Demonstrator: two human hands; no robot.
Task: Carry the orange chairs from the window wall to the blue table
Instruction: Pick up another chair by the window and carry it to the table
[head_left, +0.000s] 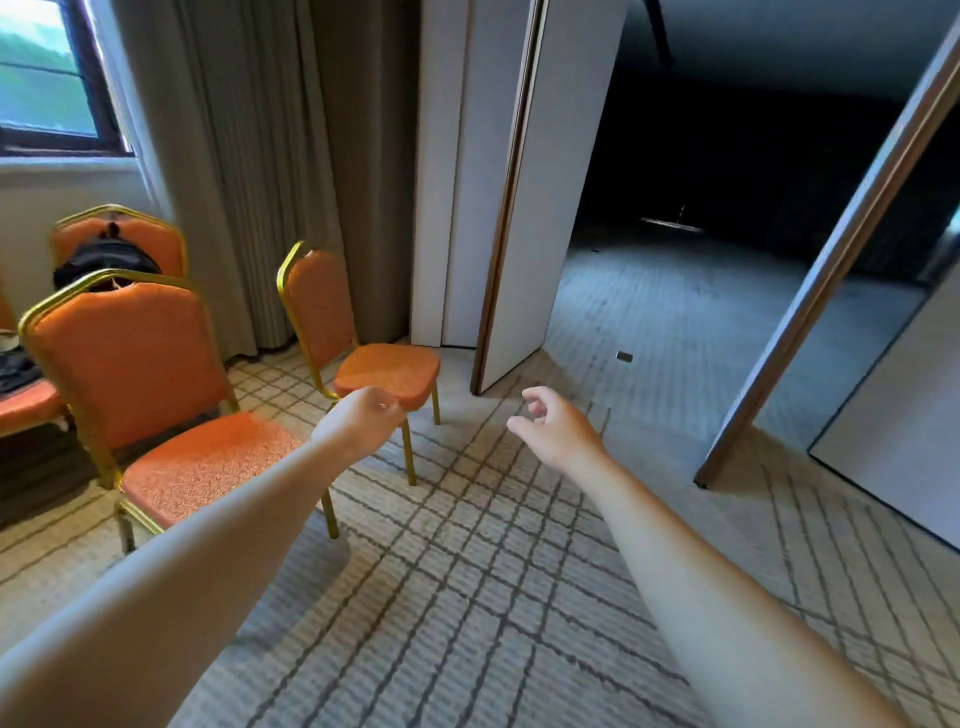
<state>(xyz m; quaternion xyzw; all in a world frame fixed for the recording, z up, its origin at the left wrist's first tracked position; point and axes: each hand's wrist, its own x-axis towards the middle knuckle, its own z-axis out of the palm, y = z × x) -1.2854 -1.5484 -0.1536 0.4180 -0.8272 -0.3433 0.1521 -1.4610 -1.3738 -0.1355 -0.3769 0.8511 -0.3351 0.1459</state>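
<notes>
The nearest orange padded chair (130, 364), framed in gold metal, stands on the left of the pale grid-patterned carpet (493, 571), its seat facing into the room. A second orange chair (387, 374) of the same make stands just beyond it, close to the long beige curtain (249, 182), turned so that its seat points toward the white folding partition panel (550, 182). A third orange chair (156, 241) stands behind the nearest one, against the wall below the dark-framed window (47, 78), and carries a black backpack (104, 257). At the left edge, part of a fourth orange seat (26, 402) shows, with dark items lying on it.

Both bare arms reach forward. The left hand (363, 418) is seen from the back with its fingers curled under, right at the front edge of the second orange chair's seat. I cannot tell whether it grips that edge or only overlaps it in the view. The right hand (553, 428) hangs over the carpet, well apart from every chair, with fingers loosely bent and thumb and forefinger parted, holding nothing.

Past the partition panel lies a dim room with the same carpet, and a wood-edged panel (841, 270) leans across the right side.
</notes>
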